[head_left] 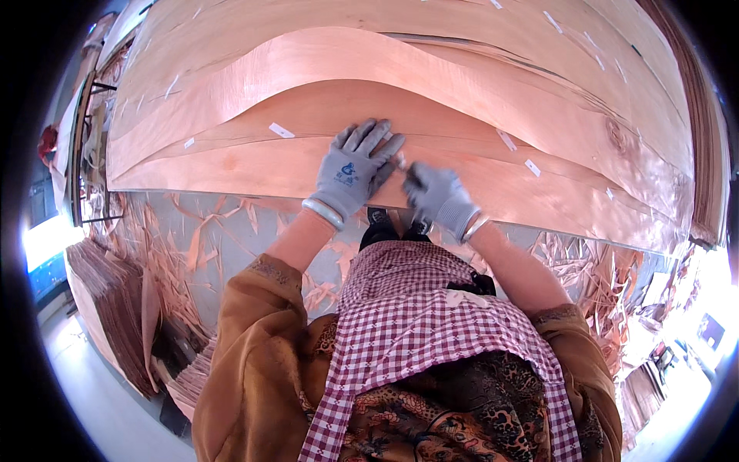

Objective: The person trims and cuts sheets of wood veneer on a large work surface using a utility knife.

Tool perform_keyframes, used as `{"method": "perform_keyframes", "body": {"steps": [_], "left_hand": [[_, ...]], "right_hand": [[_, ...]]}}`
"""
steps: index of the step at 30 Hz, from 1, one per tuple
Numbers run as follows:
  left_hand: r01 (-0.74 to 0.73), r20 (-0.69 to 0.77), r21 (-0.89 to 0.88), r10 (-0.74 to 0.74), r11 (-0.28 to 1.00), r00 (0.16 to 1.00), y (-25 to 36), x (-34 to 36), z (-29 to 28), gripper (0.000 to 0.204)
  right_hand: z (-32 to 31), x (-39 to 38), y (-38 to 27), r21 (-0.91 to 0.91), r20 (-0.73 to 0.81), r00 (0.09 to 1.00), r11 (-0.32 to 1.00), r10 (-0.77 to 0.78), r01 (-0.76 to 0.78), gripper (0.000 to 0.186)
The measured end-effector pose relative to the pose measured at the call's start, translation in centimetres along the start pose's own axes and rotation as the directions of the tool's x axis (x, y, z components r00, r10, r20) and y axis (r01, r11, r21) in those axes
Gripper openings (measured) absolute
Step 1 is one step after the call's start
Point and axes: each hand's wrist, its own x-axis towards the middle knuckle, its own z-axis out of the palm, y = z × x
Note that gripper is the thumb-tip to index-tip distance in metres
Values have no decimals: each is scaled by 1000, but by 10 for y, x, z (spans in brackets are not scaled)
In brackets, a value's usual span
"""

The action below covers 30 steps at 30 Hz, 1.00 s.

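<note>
My left hand (350,165), in a grey glove, lies palm down with its fingers stretched out on a thin wood veneer sheet (254,162) near its front edge. Just to its right, my right hand (439,196), also gloved, is closed with curled fingers around something small I cannot make out, beside my left fingertips. Beyond my hands a long curved strip of veneer (323,54) arches across the stacked sheets. Small white tape pieces (281,131) are stuck on the veneer at several places.
Veneer scraps (231,231) litter the floor below the work surface. Stacked sheets (108,316) stand at lower left, and more (700,154) at the right edge. A black metal rack (92,154) is at the left, with something red (48,142) beyond it. I wear a checked apron (431,323).
</note>
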Motion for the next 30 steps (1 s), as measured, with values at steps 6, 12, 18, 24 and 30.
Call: {"method": "perform_keyframes", "body": {"steps": [6,12,18,24,30], "left_hand": [[-1,-5,31,1,1000,1000,4,3,-2,47],[7,-28,189,-2,982,1000,22,8,1,49],[-95,-69,-116,87,989,994,84,38,21,51],[-82,-2,-49,82,995,997,77,26,22,53],[-127,-54,-154,120,980,991,60,19,27,50]], "right_hand": [[-34,-14,2,339,111,994,939,19,-56,15],[-85,-5,21,409,-23,982,898,188,-162,23],[-80,-8,50,318,-162,981,947,108,-52,20],[-63,-25,41,385,-17,993,917,117,-102,14],[-34,-34,-8,539,-34,999,842,27,-4,17]]}}
